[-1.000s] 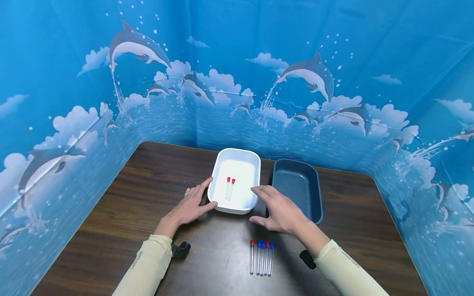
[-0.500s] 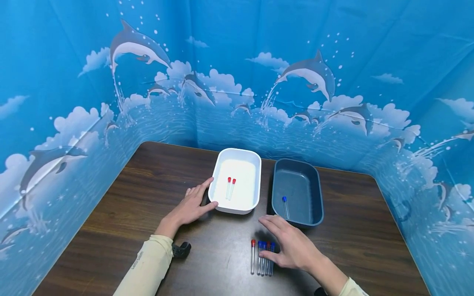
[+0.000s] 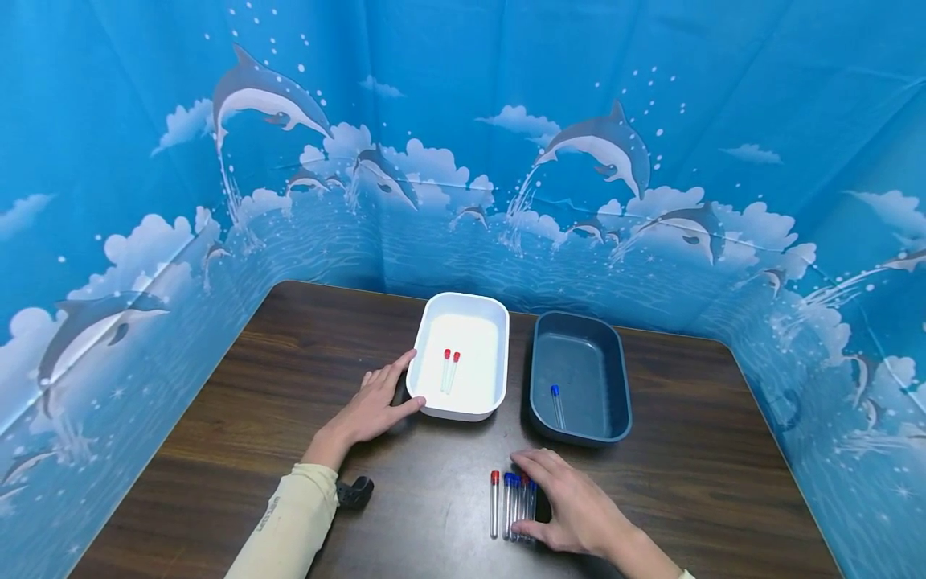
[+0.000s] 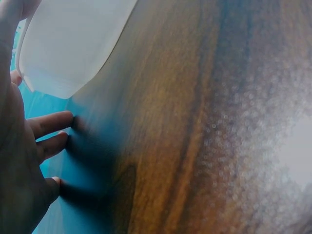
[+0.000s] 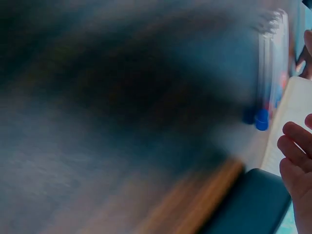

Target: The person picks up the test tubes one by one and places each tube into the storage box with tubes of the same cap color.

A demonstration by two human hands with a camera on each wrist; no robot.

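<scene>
My left hand (image 3: 367,410) rests at the left side of a white tray (image 3: 470,322), its index finger and thumb touching the rim. In the left wrist view the other fingers (image 4: 52,123) lie spread beside the tray. Two red-capped test tubes (image 3: 446,371) lie in the white tray. A blue-capped test tube (image 3: 557,406) lies in a dark blue tray (image 3: 579,346). My right hand (image 3: 582,507) is over the right end of a group of blue- and red-capped test tubes (image 3: 509,507), thumb and fingers apart. It partly hides that group; contact is unclear.
One red-capped tube (image 3: 495,505) lies just left of the group on the brown wooden table (image 3: 289,346). The two trays stand side by side near the back edge. A blue dolphin curtain (image 3: 448,96) hangs behind and around the table.
My right hand has moved back from the trays to the tubes near the front. A blue-capped tube now shows in the dark tray. My left hand has stayed put.
</scene>
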